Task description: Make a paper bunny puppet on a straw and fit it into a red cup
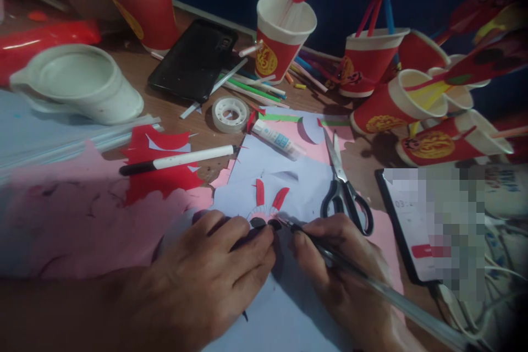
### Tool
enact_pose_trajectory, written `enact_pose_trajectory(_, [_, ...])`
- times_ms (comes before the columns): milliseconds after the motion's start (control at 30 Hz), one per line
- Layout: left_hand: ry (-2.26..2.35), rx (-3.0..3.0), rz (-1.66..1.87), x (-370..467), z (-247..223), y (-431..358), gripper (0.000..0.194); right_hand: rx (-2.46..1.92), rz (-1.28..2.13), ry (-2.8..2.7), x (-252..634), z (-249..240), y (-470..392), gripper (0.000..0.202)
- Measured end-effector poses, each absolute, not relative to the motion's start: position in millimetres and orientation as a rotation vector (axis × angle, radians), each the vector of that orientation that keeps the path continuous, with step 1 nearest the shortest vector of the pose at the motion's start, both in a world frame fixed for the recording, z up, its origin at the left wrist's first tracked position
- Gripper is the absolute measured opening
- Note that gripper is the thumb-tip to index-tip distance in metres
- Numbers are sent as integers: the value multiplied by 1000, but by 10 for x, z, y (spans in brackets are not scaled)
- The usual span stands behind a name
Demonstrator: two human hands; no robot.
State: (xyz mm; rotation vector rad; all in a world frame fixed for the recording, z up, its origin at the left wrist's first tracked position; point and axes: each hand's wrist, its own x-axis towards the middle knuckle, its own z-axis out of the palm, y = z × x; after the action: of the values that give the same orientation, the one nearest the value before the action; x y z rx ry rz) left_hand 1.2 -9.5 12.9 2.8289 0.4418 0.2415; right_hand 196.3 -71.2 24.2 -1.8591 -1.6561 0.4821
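My right hand (342, 264) grips a pen (371, 275) with a clear barrel and dark grip. Its tip touches a small paper figure (265, 213) that has red ear-like strips, black oval patches and fine drawn lines. Across the lower part of that figure lies my left hand (223, 269), fingers flat and pressing it down, so much of it is hidden. Beneath both hands is white paper (284, 308). Black-handled scissors (344, 190) lie partly open just beyond my right hand. A black-and-white marker (177, 159) rests on red paper scraps (159, 187) beyond my left hand.
A glue stick (278, 139) and a tape roll (230, 114) lie ahead. Behind them are a black phone (193, 60), straws and a red cup (276, 58). More decorated cups (367, 71) crowd the right. A white mug (78, 85) stands left; a lit phone (412, 231) lies right.
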Motion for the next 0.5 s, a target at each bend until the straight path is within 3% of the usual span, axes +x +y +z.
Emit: enact_pose_trajectory(500, [494, 2823, 325, 52, 150, -98, 26, -1887, 401, -1654, 1961, 230, -717, 10])
